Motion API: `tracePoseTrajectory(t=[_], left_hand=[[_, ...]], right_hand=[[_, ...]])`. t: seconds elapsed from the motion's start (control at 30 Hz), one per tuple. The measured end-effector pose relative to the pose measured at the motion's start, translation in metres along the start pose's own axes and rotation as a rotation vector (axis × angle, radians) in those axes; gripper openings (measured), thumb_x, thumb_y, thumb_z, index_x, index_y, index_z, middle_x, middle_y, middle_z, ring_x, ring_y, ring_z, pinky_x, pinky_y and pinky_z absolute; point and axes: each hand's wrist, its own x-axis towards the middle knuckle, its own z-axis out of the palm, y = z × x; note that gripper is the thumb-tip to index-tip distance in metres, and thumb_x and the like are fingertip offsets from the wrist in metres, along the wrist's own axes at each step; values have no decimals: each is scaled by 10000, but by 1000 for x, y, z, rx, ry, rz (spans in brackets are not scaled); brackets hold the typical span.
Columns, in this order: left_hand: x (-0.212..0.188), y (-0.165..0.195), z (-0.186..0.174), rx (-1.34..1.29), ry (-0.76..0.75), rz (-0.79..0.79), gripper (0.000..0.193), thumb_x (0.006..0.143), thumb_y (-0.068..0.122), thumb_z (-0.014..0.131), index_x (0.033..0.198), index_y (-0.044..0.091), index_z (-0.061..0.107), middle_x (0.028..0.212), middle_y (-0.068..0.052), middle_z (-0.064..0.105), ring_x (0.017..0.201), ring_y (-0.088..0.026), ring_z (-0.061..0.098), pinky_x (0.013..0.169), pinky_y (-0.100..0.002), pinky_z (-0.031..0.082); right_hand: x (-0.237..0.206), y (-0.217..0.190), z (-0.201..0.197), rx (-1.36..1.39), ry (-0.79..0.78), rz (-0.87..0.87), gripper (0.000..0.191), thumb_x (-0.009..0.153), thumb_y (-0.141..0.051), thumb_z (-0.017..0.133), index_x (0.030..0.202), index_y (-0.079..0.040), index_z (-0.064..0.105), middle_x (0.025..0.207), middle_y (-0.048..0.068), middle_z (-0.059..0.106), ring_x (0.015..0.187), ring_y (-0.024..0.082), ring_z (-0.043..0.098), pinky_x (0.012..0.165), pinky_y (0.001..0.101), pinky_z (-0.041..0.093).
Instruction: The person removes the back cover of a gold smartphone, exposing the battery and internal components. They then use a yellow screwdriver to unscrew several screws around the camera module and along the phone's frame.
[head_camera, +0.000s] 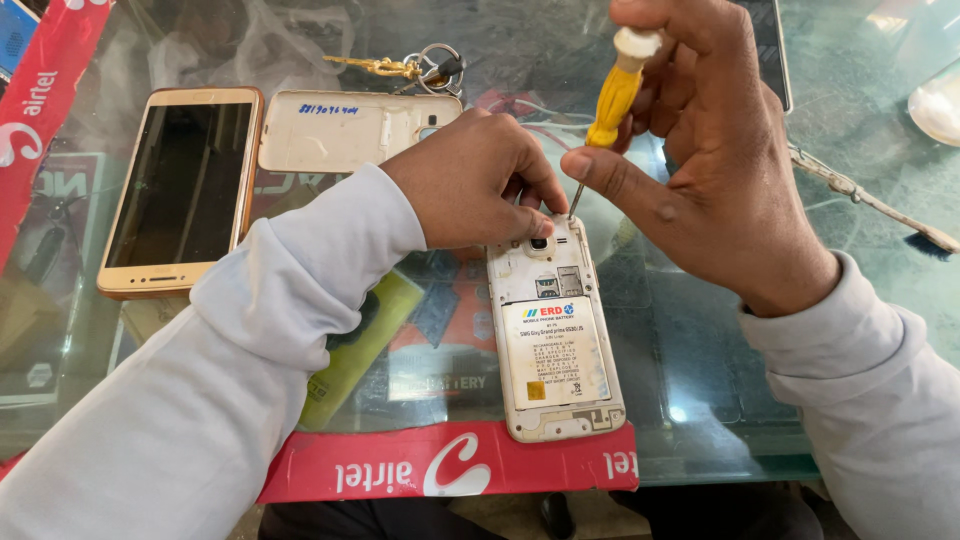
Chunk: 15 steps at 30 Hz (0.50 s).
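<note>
A white phone (555, 340) lies face down on the glass table (700, 350), its back cover off and its white battery showing. My left hand (470, 180) presses down on the phone's top end near the camera lens. My right hand (700, 150) grips a small screwdriver (610, 100) with a yellow handle, held nearly upright. Its thin tip touches the phone's top right corner. The removed cream back cover (340, 130) lies inner side up beyond my left wrist.
A gold phone (185, 185) lies screen up at the left. A key ring with keys (420, 65) sits behind the cover. A thin brush (880, 205) lies at the right, a white dish (938, 105) at the far right edge. A red strip (450, 465) lines the near table edge.
</note>
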Motion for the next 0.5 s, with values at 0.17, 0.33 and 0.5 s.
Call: tracePoseTrajectory(t=[0.17,0.33,0.5], left_hand=[[0,3,0,2,-13,-23,238,749,212,831,963,108,824,720,-29,718,656,-121,670,607,-303,533],[1,3,0,12,-7,-13,233,758,213,830,970,116,821,715,-12,713,636,-106,660,598,-285,529],[1,3,-1,-18,-18,1,264,751,193,825,1005,125,817,691,1,681,610,-93,630,574,-282,510]], right_hand=[[-2,2,-1,58,27,-25,746,1034,111,754,1537,-95,243,1156,138,593,1043,166,635,983,269,567],[3,-7,-5,269,102,325,672,971,11,640,1515,-78,256,1160,57,669,1079,114,738,1034,257,642],[2,-2,-5,0,42,25,626,1005,95,721,1481,-76,352,1161,157,542,1006,186,612,905,309,574]])
